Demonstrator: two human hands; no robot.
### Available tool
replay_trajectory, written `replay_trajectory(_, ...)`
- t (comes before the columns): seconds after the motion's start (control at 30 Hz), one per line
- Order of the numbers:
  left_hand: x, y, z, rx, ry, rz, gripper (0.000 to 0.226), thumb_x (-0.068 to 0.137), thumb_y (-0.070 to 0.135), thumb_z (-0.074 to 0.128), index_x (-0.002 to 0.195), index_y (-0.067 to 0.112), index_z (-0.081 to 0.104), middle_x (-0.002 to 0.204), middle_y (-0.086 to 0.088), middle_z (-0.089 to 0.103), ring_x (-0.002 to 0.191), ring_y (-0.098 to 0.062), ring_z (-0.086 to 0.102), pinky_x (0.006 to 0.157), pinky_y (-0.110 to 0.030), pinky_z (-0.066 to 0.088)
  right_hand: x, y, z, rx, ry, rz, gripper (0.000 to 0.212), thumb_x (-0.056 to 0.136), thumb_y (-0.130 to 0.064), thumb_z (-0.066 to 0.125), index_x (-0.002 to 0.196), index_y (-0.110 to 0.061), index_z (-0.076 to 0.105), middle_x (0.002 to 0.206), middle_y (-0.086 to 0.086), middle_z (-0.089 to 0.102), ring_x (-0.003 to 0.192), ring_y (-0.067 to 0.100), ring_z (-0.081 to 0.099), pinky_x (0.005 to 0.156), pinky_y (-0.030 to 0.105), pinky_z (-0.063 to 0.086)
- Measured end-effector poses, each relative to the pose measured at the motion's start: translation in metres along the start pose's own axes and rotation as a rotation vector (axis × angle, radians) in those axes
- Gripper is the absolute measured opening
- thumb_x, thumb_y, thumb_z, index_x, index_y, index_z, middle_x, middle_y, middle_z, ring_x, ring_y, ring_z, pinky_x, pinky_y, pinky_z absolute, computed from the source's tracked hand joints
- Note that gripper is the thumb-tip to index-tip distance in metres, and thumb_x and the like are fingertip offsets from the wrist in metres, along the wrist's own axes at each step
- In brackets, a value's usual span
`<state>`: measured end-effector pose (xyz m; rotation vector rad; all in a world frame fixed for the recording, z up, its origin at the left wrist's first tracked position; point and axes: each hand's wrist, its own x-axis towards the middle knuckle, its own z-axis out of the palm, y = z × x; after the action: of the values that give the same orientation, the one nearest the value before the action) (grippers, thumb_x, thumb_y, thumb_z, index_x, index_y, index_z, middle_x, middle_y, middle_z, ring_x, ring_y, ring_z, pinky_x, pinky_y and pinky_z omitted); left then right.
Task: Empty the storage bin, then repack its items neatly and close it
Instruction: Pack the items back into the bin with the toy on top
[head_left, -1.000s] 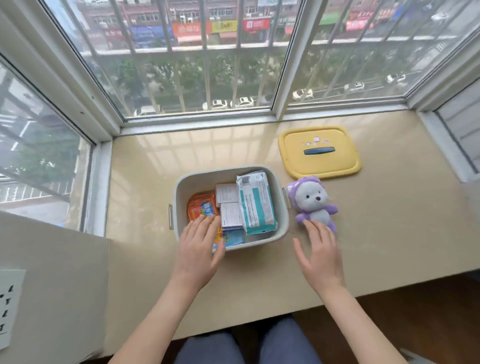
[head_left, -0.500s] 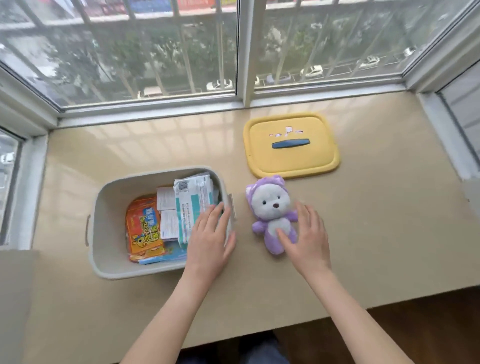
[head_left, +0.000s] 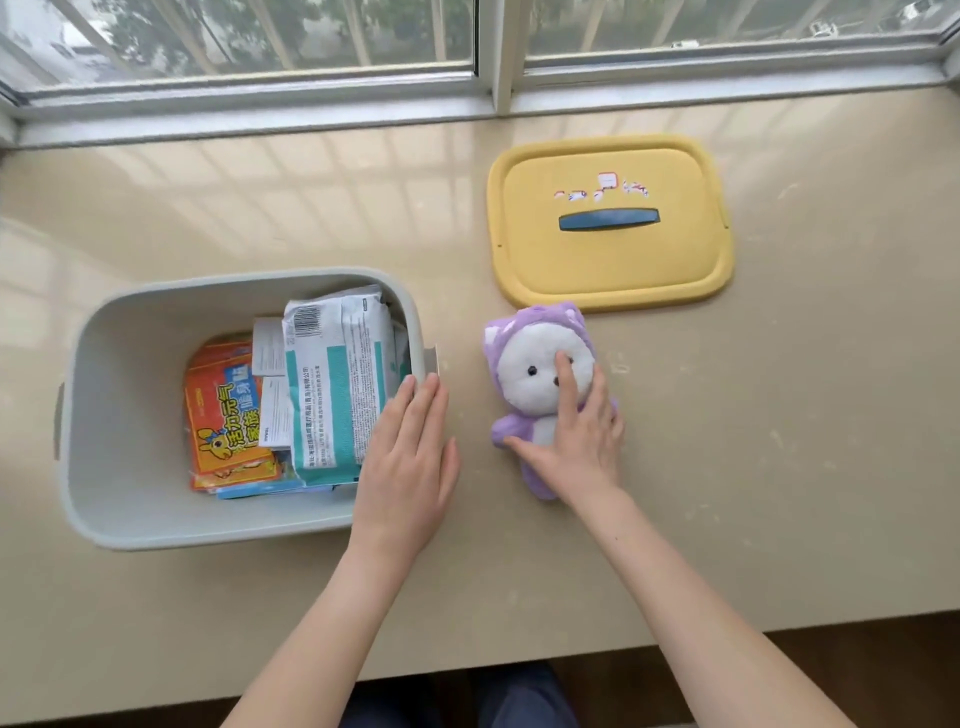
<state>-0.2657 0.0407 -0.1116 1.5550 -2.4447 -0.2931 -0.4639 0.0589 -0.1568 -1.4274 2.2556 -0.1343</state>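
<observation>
I am laying my right hand (head_left: 571, 436), fingers spread, on the plush bear (head_left: 535, 374) lying at 3 o'clock from the bin (head_left: 130, 467). It is looking soft and light; I would grip its body. My left hand (head_left: 408, 462), fingers pressed together, is resting flat at the bin's 3 o'clock rim.

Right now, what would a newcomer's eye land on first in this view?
Probably the purple plush bear lying on the counter under the right hand, just in front of the yellow lid. Next, the grey bin at left, open, with packets inside, the left hand resting flat over its right rim.
</observation>
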Motion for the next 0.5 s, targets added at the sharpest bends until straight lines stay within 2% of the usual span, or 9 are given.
replay_trajectory(0.1,-0.001,0.0,0.0,-0.005,0.007,-0.003,0.053,0.094,0.016,0.05,0.143,-0.003,0.043,0.149,-0.016,0.043,0.142,-0.033,0.034,0.114,-0.046,0.032,0.001,0.002,0.002,0.086,0.026,0.0,0.112,0.065,-0.075,0.064,0.149,-0.045,-0.004,0.156,0.017,0.013,0.143,0.025,0.016,0.11,0.054,0.026)
replay_trajectory(0.2,0.0,0.001,0.0,-0.01,0.016,-0.008,0.053,0.092,0.014,0.052,0.141,-0.003,0.044,0.148,-0.016,0.045,0.141,-0.033,0.035,0.113,-0.047,0.034,0.001,0.003,0.002,0.207,0.117,0.047,0.099,0.071,-0.069,0.062,0.148,-0.043,0.006,0.154,0.009,0.025,0.14,0.024,0.026,0.109,0.054,0.028)
replay_trajectory(0.27,0.0,0.001,-0.001,-0.012,0.017,-0.01,0.052,0.092,0.014,0.053,0.141,-0.004,0.045,0.147,-0.016,0.045,0.14,-0.034,0.036,0.112,-0.048,0.034,0.002,0.002,0.002,0.243,0.147,0.089,0.1,0.069,-0.071,0.06,0.15,-0.037,0.01,0.152,0.006,0.031,0.138,0.023,0.032,0.11,0.053,0.027)
replay_trajectory(0.5,0.001,0.003,0.0,0.013,0.031,-0.01,0.052,0.091,0.013,0.054,0.14,-0.003,0.046,0.146,-0.016,0.047,0.14,-0.034,0.037,0.112,-0.047,0.035,0.016,-0.011,0.007,0.295,0.206,0.2,0.104,0.066,-0.059,0.074,0.149,-0.026,0.02,0.145,0.003,0.043,0.131,0.021,0.042,0.111,0.051,0.023)
